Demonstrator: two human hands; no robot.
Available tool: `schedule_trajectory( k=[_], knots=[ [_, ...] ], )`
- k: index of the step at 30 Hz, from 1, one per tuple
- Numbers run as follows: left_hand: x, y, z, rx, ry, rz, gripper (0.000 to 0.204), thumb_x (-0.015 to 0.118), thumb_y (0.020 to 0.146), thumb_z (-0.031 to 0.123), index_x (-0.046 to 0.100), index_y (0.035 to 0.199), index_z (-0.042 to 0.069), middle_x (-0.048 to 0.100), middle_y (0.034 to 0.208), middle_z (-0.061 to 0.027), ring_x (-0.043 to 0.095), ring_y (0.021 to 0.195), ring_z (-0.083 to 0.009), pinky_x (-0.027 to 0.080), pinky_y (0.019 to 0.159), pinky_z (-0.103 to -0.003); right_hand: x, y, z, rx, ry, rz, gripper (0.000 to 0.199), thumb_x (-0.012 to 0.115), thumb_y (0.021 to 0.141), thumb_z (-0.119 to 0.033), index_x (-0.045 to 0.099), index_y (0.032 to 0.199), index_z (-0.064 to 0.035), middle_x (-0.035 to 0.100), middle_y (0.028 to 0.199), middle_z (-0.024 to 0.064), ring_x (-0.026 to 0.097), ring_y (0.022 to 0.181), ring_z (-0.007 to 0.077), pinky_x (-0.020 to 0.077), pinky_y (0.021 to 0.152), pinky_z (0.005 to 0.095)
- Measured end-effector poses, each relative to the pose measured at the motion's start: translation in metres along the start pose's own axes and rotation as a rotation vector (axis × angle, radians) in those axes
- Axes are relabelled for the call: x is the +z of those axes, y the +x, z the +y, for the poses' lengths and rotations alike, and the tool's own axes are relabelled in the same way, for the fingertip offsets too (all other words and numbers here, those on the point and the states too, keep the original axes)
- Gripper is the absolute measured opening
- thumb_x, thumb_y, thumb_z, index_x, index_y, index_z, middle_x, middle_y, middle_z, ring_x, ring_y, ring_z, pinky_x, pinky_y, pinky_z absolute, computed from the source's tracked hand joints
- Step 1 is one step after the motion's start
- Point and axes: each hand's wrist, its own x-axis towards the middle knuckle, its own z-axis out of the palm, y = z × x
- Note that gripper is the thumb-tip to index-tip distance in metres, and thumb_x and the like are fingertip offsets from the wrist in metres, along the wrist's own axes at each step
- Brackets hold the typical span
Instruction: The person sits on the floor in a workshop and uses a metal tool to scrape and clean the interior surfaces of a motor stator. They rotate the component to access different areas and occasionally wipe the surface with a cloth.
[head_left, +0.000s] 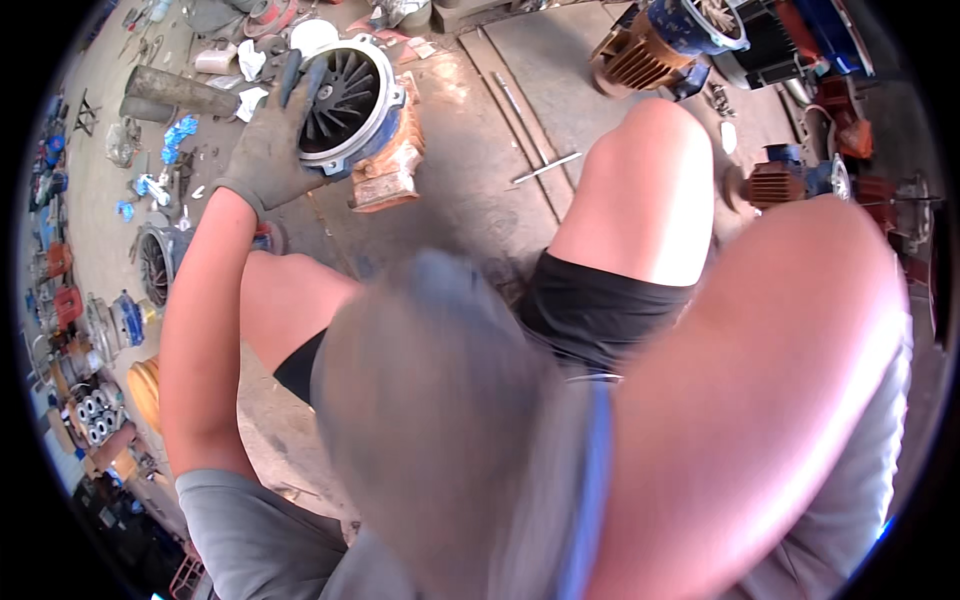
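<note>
Metal fan housing (352,112), likely heavy: my left hand (275,142) grips its rim (321,158), best hold; right hand (430,380) blurred, can't tell.

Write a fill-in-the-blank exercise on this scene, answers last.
The left hand wears a gray ____.
That hand touches the round fan unit on its ____ side in the picture.
The person's shorts are ____ in color.
A rusty finned motor is toward the upper ____ of the picture.
Missing words: glove; left; black; right.

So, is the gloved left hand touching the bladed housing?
Touching: the head view shows the gloved left hand lying against the bladed housing along its rim.
</note>
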Motion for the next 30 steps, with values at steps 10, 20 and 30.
schedule_trajectory(
  k=[10,20,30],
  knots=[
    [-0.017,0.012,0.048,-0.413,-0.087,-0.207,0.141,0.095,0.072,0.059,0.016,0.177,0.007,0.016,0.181,-0.0309,0.052,0.152,-0.0469,0.051,0.123,-0.051,0.049,0.112,0.184,0.456,0.353,-0.016,0.036,0.069,0.098,-0.024,0.076,0.131,-0.0094,0.081,0.113,0.0161,0.079,0.099,0.0307,0.0629,0.081,0.0470],
    [-0.040,0.027,0.117,-0.824,-0.055,-0.299,0.150,0.081,0.073,0.087,0.017,0.177,0.000,0.026,0.176,-0.0353,0.040,0.159,-0.0521,0.038,0.131,-0.052,0.058,0.146,0.234,0.733,0.735,0.212,0.047,0.057,0.110,-0.046,0.079,0.112,-0.0045,0.071,0.083,0.0079,0.067,0.069,0.0199,0.0571,0.059,0.0370],
    [-0.009,0.002,0.036,-0.339,-0.040,-0.182,0.145,0.091,0.073,0.072,0.017,0.178,0.006,0.023,0.176,-0.0372,0.045,0.155,-0.0528,0.043,0.128,-0.053,0.029,0.133,0.273,0.684,0.581,0.103,0.047,0.062,0.107,-0.047,0.084,0.098,-0.0066,0.071,0.080,0.0085,0.066,0.068,0.0200,0.0560,0.065,0.0383]
  ],
)
